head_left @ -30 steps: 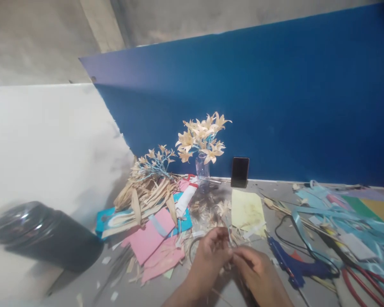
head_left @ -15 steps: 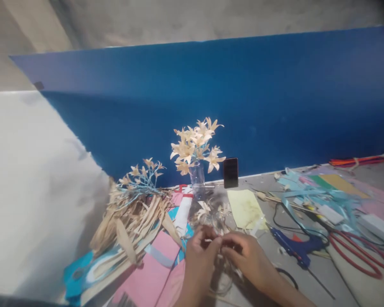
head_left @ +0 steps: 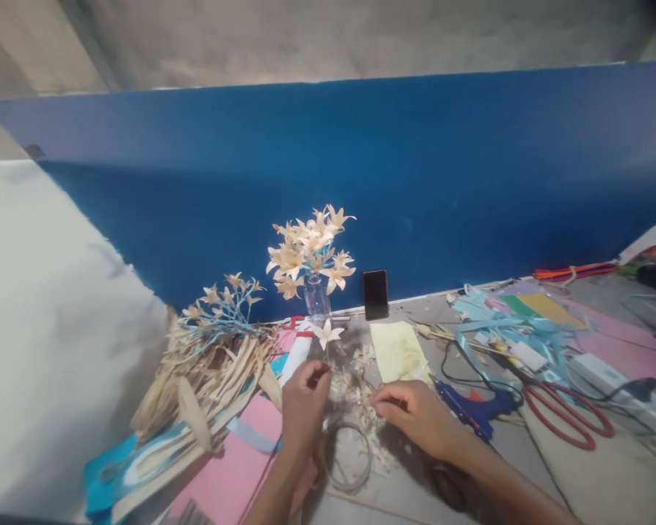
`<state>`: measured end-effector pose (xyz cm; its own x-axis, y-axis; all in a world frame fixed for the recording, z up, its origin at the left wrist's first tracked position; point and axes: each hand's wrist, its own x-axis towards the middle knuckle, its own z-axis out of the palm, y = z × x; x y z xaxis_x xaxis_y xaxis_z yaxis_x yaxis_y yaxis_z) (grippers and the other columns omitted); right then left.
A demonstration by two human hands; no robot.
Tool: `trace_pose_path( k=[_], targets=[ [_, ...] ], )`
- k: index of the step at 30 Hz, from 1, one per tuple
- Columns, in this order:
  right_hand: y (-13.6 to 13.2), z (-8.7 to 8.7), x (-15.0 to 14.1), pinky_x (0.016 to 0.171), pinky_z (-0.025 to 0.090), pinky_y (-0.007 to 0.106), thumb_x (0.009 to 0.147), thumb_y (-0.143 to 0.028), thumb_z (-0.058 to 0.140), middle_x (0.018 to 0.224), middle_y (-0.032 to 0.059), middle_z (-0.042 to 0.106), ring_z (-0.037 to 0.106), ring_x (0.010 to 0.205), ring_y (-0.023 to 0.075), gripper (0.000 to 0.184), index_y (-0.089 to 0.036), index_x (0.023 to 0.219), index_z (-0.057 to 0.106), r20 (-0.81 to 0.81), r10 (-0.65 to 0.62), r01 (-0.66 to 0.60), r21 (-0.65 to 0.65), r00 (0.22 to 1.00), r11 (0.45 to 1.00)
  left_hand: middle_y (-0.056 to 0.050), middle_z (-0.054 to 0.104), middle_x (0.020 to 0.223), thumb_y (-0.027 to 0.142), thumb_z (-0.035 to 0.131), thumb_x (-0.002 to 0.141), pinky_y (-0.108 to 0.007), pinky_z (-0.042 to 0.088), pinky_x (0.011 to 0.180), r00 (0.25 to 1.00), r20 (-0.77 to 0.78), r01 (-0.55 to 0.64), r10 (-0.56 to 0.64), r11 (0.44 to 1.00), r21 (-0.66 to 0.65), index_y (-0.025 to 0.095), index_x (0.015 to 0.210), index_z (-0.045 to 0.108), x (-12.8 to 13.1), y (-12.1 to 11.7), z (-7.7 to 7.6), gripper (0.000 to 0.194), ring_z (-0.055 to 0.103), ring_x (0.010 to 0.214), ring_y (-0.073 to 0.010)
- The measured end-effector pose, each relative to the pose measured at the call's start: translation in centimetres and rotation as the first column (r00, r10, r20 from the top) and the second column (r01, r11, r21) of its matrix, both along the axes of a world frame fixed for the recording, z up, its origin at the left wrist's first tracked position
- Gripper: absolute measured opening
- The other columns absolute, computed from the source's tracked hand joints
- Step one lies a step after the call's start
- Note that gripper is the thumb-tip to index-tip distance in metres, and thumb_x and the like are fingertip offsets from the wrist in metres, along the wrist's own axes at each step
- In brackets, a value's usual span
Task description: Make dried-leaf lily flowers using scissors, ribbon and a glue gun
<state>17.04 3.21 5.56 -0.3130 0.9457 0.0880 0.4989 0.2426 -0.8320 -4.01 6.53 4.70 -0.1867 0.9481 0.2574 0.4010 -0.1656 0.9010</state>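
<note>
My left hand (head_left: 305, 397) is closed in a pinch, and a single cream star-shaped flower (head_left: 326, 334) stands up just beyond its fingertips. Its stem is too thin to make out clearly, but it seems to run down into the pinch. To the right, my right hand (head_left: 412, 414) has its thumb and fingertips drawn together over pale dry scraps (head_left: 365, 386); whatever they hold, if anything, is too small to see. A coil of thin wire (head_left: 348, 458) lies between my wrists. Behind the flower, a clear vase (head_left: 317, 300) bears a bunch of similar cream flowers (head_left: 309, 251).
Dried husk strips (head_left: 224, 379), blue-stemmed flowers (head_left: 227, 299) and pink paper (head_left: 235, 467) lie left. A phone (head_left: 375, 294) leans against the blue wall. Yellow paper (head_left: 399, 350), a blue glue gun (head_left: 473, 408), red-handled scissors (head_left: 571, 415) and light-blue ribbon (head_left: 525, 328) are right.
My hands have moved apart: the left went leftward and up with the flower, the right stayed low at the right. The wire coil between them is now exposed. The view has shifted rightward.
</note>
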Motion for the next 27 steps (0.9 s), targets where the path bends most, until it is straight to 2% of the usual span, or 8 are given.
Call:
trace_pose_path(
  k=[6, 10, 13, 15, 17, 22, 24, 27],
  targets=[
    [0.2, -0.1, 2.0, 0.068, 0.043, 0.024, 0.085, -0.022, 0.06, 0.08, 0.0021, 0.078, 0.068, 0.074, 0.0183, 0.02, -0.022, 0.082, 0.08, -0.005, 0.023, -0.023, 0.039, 1.0, 0.999, -0.005, 0.074, 0.077, 0.04, 0.065, 0.071, -0.033, 0.05, 0.073, 0.999, -0.035, 0.031, -0.032, 0.999, -0.027, 0.021, 0.076, 0.072, 2.5, 1.6, 0.0, 0.021, 0.066, 0.074, -0.0246],
    [0.8, -1.4, 2.3, 0.069, 0.042, 0.022, 0.084, -0.018, 0.061, 0.083, 0.0024, 0.078, 0.068, 0.075, 0.0163, 0.02, -0.021, 0.085, 0.081, -0.029, -0.013, 0.015, 0.073, 0.999, 0.997, -0.003, 0.072, 0.067, 0.043, 0.064, 0.07, -0.032, 0.049, 0.066, 0.989, -0.125, 0.069, -0.075, 0.996, -0.051, 0.021, 0.071, 0.069, 3.1, 3.7, 0.6, 0.022, 0.064, 0.066, -0.0235],
    [0.7, -2.2, 2.3, 0.068, 0.041, 0.021, 0.081, -0.021, 0.068, 0.081, 0.0017, 0.078, 0.067, 0.073, 0.0156, 0.014, -0.022, 0.086, 0.081, -0.037, -0.024, 0.027, 0.081, 0.999, 0.996, -0.003, 0.071, 0.065, 0.043, 0.061, 0.072, -0.031, 0.047, 0.063, 0.974, -0.195, 0.104, -0.113, 0.993, -0.057, 0.021, 0.071, 0.068, 3.3, 5.7, 0.6, 0.022, 0.064, 0.064, -0.023],
    [0.3, -2.0, 2.6, 0.063, 0.04, 0.02, 0.077, -0.025, 0.074, 0.075, -0.0003, 0.076, 0.064, 0.067, 0.0145, 0.008, -0.022, 0.082, 0.08, -0.047, 0.002, 0.0, 0.038, 0.999, 0.999, -0.003, 0.071, 0.064, 0.041, 0.06, 0.074, -0.031, 0.047, 0.062, 0.968, -0.212, 0.116, -0.131, 0.99, -0.084, 0.021, 0.071, 0.066, 3.5, 6.9, 0.4, 0.021, 0.065, 0.063, -0.0229],
    [-0.4, -1.0, 3.4, 0.06, 0.038, 0.02, 0.077, -0.026, 0.073, 0.069, -0.002, 0.073, 0.061, 0.063, 0.0135, 0.006, -0.022, 0.076, 0.078, -0.059, 0.024, -0.024, -0.007, 0.998, 1.0, -0.003, 0.07, 0.064, 0.039, 0.059, 0.075, -0.031, 0.048, 0.06, 0.971, -0.188, 0.125, -0.146, 0.985, -0.117, 0.02, 0.072, 0.065, 3.7, 8.1, 0.0, 0.02, 0.066, 0.061, -0.0227],
    [-1.9, 1.7, 6.4, 0.057, 0.036, 0.022, 0.085, -0.018, 0.055, 0.062, -0.002, 0.064, 0.056, 0.06, 0.0132, 0.021, -0.021, 0.068, 0.068, -0.069, -0.021, 0.015, -0.085, 0.997, 0.996, -0.004, 0.07, 0.066, 0.037, 0.058, 0.077, -0.03, 0.05, 0.06, 0.976, -0.155, 0.133, -0.152, 0.983, -0.127, 0.019, 0.075, 0.064, 4.3, 9.9, -1.2, 0.018, 0.067, 0.063, -0.0227],
    [-2.1, 1.6, 7.1, 0.056, 0.036, 0.023, 0.089, -0.023, 0.051, 0.059, -0.0018, 0.06, 0.054, 0.057, 0.0135, 0.026, -0.021, 0.065, 0.061, -0.085, -0.083, 0.073, -0.113, 0.993, 0.991, -0.005, 0.072, 0.071, 0.035, 0.06, 0.076, -0.03, 0.05, 0.061, 0.977, -0.161, 0.124, -0.142, 0.985, -0.116, 0.019, 0.08, 0.066, 4.5, 10.2, -1.6, 0.018, 0.068, 0.065, -0.0226],
    [-2.2, 0.2, 7.0, 0.056, 0.036, 0.025, 0.096, -0.04, 0.043, 0.057, -0.0005, 0.057, 0.05, 0.054, 0.0138, 0.042, -0.021, 0.059, 0.052, -0.121, -0.167, 0.149, -0.143, 0.979, 0.979, -0.006, 0.074, 0.076, 0.033, 0.06, 0.076, -0.03, 0.051, 0.063, 0.98, -0.149, 0.117, -0.133, 0.987, -0.113, 0.018, 0.082, 0.069, 4.6, 10.2, -2.2, 0.018, 0.068, 0.069, -0.0218]
  ],
)
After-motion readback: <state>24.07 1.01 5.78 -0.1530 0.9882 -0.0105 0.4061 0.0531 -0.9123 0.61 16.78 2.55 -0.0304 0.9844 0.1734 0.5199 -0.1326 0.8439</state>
